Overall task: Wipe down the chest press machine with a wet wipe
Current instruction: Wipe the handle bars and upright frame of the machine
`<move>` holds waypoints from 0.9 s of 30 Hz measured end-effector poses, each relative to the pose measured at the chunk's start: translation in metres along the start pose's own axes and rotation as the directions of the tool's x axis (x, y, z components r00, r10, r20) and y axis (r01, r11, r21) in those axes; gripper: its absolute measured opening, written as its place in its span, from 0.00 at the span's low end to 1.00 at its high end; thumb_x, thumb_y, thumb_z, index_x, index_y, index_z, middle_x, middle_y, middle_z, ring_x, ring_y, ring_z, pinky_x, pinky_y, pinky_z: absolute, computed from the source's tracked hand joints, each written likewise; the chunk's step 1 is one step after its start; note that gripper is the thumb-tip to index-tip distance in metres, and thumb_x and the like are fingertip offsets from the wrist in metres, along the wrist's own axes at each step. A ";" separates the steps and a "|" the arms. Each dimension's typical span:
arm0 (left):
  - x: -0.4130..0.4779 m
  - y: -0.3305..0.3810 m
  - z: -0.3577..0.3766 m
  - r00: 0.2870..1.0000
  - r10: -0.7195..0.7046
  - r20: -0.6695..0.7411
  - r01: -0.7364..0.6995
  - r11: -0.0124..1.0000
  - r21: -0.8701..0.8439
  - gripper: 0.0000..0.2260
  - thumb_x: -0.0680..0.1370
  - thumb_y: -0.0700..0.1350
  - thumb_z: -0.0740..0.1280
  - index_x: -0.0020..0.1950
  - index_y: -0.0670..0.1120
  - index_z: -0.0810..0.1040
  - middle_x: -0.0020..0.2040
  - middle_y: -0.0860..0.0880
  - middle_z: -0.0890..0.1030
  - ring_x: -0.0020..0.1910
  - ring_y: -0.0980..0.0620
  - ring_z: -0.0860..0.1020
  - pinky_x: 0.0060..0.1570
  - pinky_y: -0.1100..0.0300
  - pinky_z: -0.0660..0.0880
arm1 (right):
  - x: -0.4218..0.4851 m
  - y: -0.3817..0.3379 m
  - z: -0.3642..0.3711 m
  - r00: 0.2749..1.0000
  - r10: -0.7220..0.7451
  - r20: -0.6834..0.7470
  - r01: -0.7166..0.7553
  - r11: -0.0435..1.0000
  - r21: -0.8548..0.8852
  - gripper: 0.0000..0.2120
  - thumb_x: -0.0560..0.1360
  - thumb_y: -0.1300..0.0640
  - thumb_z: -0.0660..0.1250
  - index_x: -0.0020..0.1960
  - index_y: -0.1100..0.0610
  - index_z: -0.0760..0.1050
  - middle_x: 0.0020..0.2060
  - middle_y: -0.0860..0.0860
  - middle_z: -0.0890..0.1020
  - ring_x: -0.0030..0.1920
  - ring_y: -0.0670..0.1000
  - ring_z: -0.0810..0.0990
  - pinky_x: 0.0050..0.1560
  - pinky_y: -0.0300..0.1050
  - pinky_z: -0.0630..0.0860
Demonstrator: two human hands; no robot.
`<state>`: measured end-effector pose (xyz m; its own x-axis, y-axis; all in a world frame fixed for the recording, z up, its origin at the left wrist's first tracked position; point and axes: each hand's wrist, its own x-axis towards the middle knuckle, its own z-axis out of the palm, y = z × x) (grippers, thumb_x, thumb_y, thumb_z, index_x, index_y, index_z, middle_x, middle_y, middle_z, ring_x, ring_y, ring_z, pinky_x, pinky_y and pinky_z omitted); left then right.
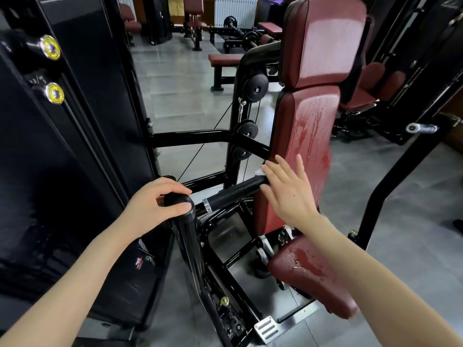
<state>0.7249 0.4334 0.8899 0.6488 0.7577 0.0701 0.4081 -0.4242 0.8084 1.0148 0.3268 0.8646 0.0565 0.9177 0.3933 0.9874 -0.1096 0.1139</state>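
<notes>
Grips the rounded black end cap point(180, 206) of the press arm with the left hand point(155, 204), fingers curled over the top and thumb across the near face. Likely done to stop the arm swinging under the rubbing. Presses the right hand point(290, 196), fingers straight and spread wide, flat onto the far end of the textured black handle grip point(235, 191), close against the backrest's left edge. Traps the wet wipe point(260, 171) under those fingers, with only a white corner showing past the fingertips. Looks like mid-wipe on the handle, palm kept flat to spread pressure over the round bar.

Just right of that hand, a maroon backrest pad point(308, 136) streaked and beaded with liquid. Nearer, droplets on the seat pad point(313, 274). Judged already gone over. Drier-looking upper pad point(323, 41) above.

Along the left, a black weight-stack shroud point(62, 146) with two yellow-faced knobs point(51, 47). Pulleys point(256, 88) and thin cable on the black frame of the chest press machine point(190, 135).

Underneath, grey tiled floor point(180, 91). Far off, a flat bench point(225, 60) and a barbell point(240, 32). At far right, another maroon-padded machine point(370, 86).
</notes>
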 end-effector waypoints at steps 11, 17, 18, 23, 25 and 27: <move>-0.010 0.002 0.006 0.996 -0.022 -0.083 0.024 0.999 0.022 0.11 0.73 0.46 0.72 0.54 0.57 0.80 0.57 0.61 0.77 0.61 0.62 0.71 0.59 0.69 0.64 | -0.005 -0.041 0.013 0.986 -0.166 -0.029 0.168 0.981 0.097 0.19 0.78 0.53 0.55 0.65 0.58 0.71 0.62 0.53 0.76 0.65 0.55 0.71 0.74 0.59 0.49; -0.013 0.006 0.010 0.991 -0.057 -0.120 0.054 0.998 -0.027 0.11 0.73 0.44 0.71 0.53 0.56 0.80 0.57 0.61 0.77 0.60 0.65 0.71 0.56 0.77 0.61 | -0.001 0.001 0.013 0.986 0.153 -0.063 -0.132 0.959 0.252 0.19 0.80 0.57 0.50 0.65 0.63 0.71 0.63 0.57 0.74 0.66 0.60 0.71 0.74 0.55 0.45; -0.013 0.006 0.009 0.991 -0.062 -0.120 0.059 0.998 -0.031 0.11 0.73 0.44 0.71 0.54 0.56 0.80 0.57 0.61 0.77 0.60 0.66 0.71 0.55 0.79 0.60 | -0.004 -0.007 0.015 0.982 0.176 -0.065 -0.157 0.960 0.232 0.20 0.80 0.57 0.50 0.66 0.64 0.69 0.65 0.58 0.72 0.68 0.62 0.68 0.74 0.56 0.43; -0.017 0.008 0.009 0.978 -0.156 -0.137 0.131 0.976 -0.173 0.14 0.73 0.42 0.71 0.56 0.56 0.79 0.57 0.60 0.78 0.56 0.67 0.74 0.53 0.75 0.67 | -0.031 -0.033 0.020 0.992 0.100 -0.079 -0.102 0.995 -0.021 0.23 0.79 0.56 0.52 0.71 0.64 0.64 0.72 0.60 0.66 0.73 0.61 0.62 0.73 0.65 0.41; -0.021 0.009 0.010 0.961 -0.226 -0.158 0.176 0.944 -0.279 0.17 0.72 0.39 0.71 0.59 0.55 0.78 0.55 0.57 0.80 0.51 0.66 0.77 0.48 0.75 0.71 | -0.028 -0.045 0.020 0.997 -0.014 -0.078 0.014 1.000 0.006 0.25 0.73 0.62 0.62 0.70 0.64 0.67 0.70 0.60 0.68 0.71 0.64 0.65 0.72 0.68 0.49; -0.024 0.008 0.009 0.947 -0.262 -0.185 0.189 0.921 -0.340 0.19 0.72 0.38 0.71 0.60 0.53 0.77 0.55 0.57 0.80 0.51 0.65 0.78 0.48 0.72 0.72 | -0.015 -0.063 0.019 0.991 -0.121 -0.062 0.127 0.986 0.112 0.27 0.65 0.71 0.67 0.65 0.65 0.72 0.65 0.60 0.74 0.65 0.65 0.72 0.70 0.66 0.60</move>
<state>0.7185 0.4074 0.8893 0.3891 0.9204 -0.0374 0.2800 -0.0795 0.9567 0.9547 0.3270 0.8343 -0.0725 0.8986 0.4328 0.9969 0.0515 0.0600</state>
